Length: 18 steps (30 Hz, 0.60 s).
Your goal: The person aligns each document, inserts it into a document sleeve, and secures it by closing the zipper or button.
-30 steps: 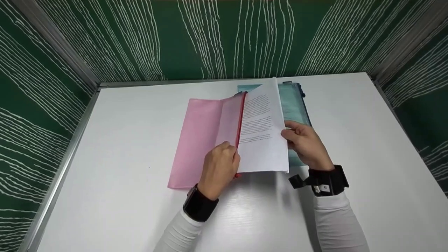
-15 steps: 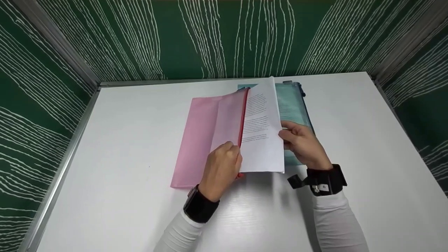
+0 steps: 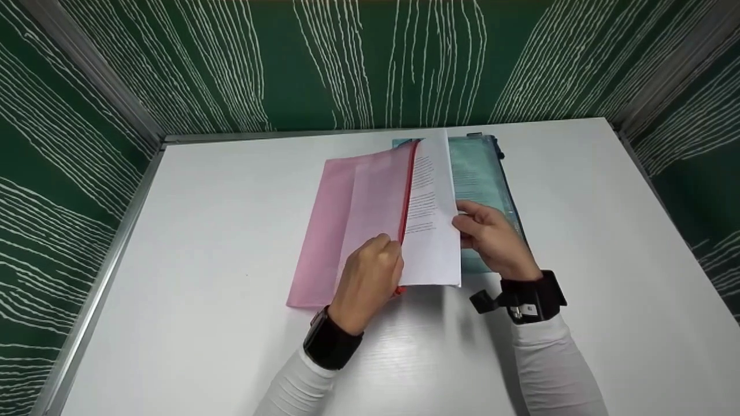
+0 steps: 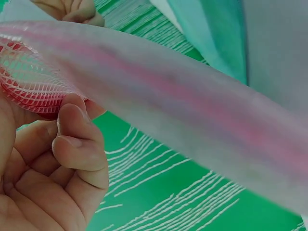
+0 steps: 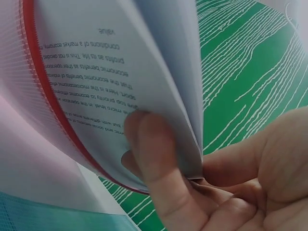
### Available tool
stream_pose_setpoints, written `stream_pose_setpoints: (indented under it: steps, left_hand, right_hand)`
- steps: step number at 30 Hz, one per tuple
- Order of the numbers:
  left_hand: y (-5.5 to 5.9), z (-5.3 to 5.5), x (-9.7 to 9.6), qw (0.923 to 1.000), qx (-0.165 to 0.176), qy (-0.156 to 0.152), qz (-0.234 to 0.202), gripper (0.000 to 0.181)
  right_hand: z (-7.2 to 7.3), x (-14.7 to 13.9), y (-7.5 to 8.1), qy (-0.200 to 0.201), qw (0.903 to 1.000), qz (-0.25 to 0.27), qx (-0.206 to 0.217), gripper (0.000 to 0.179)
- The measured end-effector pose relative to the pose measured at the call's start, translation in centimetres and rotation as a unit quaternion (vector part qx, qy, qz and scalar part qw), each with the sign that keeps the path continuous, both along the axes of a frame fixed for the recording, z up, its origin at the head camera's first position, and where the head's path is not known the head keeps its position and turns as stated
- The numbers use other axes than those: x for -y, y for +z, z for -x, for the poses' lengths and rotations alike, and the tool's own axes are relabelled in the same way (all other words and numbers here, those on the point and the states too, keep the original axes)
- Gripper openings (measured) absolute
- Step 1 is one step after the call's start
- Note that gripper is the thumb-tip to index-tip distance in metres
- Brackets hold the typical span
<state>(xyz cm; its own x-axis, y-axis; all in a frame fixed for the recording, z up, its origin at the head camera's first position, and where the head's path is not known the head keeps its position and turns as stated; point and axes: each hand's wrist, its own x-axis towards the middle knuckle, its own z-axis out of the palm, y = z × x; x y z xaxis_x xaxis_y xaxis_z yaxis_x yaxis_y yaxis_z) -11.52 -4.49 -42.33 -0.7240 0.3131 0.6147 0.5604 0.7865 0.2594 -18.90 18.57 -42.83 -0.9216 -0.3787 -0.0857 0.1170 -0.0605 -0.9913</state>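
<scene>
A pink mesh zipper pouch [image 3: 370, 196] with a red zipper edge [image 3: 408, 190] is tilted up from the table, its opening facing right. My left hand [image 3: 370, 277] grips the pouch near the lower end of that edge; the left wrist view shows curled fingers [image 4: 79, 144] at the mesh by the red zipper. Printed white sheets [image 3: 430, 248] stand partly inside the pouch and partly out of its right side. My right hand [image 3: 494, 240] pinches the sheets' right edge between thumb and fingers, as the right wrist view shows with the fingers [image 5: 161, 163] on the printed face.
A teal zipper pouch [image 3: 483, 173] with a dark zipper lies behind the sheets on the white table [image 3: 191, 242]. Green panels with white lines [image 3: 312, 63] border the table at the back and both sides.
The sheets have moved left with my right hand, further into the pink pouch, so less print shows. The pouch's zipper edge has shifted slightly right; my left hand keeps its grip.
</scene>
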Motion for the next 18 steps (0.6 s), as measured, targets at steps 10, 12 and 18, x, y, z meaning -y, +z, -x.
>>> stream_pose_setpoints:
  steps: [10, 12, 18]
  left_hand:
    - [0.3, -0.2, -0.1, 1.0000, 0.001, -0.008, -0.001, 0.025]
    - [0.3, -0.3, -0.2, 1.0000, 0.001, -0.010, -0.001, 0.024]
    - [0.2, -0.3, -0.2, 0.9999, -0.002, -0.013, 0.000, 0.025]
  right_hand:
    - [-0.2, 1.0, -0.4, -0.008, 0.9998, 0.014, 0.009, 0.045]
    - [-0.2, 1.2, -0.5, -0.010, 0.9998, 0.017, 0.009, 0.045]
    - [-0.3, 1.7, -0.8, -0.016, 0.9997, 0.019, 0.008, 0.045]
